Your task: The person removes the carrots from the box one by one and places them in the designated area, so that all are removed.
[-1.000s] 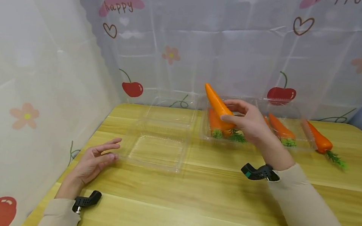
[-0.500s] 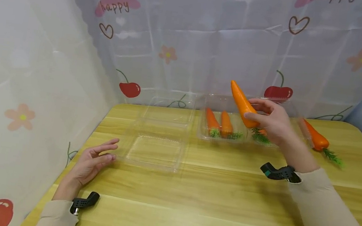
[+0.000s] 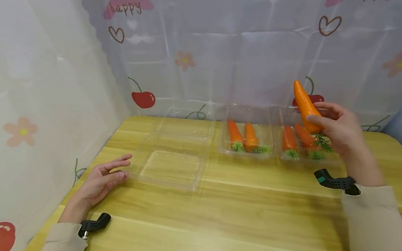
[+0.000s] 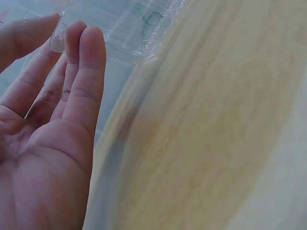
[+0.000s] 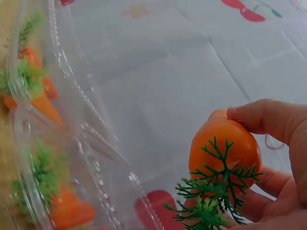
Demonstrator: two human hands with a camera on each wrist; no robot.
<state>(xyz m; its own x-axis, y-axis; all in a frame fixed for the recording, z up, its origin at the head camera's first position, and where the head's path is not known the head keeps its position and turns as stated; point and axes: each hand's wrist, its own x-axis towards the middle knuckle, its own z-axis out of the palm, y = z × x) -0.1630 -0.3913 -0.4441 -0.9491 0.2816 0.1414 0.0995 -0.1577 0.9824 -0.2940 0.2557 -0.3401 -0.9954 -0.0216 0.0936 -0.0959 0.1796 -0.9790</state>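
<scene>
My right hand [image 3: 345,129] holds an orange toy carrot [image 3: 304,105] between thumb and fingers, tip up and leaning left. Its green leaves [image 5: 216,187] hang below the thick end in the right wrist view. Beneath it stands a transparent plastic box [image 3: 277,150] with two carrots inside. Another such box [image 3: 223,139], just left, also has two carrots. At the left my left hand [image 3: 100,182] lies with loosely bent fingers at the edge of an open transparent box [image 3: 170,184]. Whether its fingertips [image 4: 91,40] touch the plastic, I cannot tell.
The boxes' raised lids stand against a patterned curtain [image 3: 211,50] behind the wooden table [image 3: 210,228]. A second curtain [image 3: 39,78] hangs along the left side. Each wrist wears a black camera mount [image 3: 95,224].
My right hand has carried the carrot rightward and slightly up, from above the middle box to above the right one. It now hides the loose carrot at the far right. My left hand stays put.
</scene>
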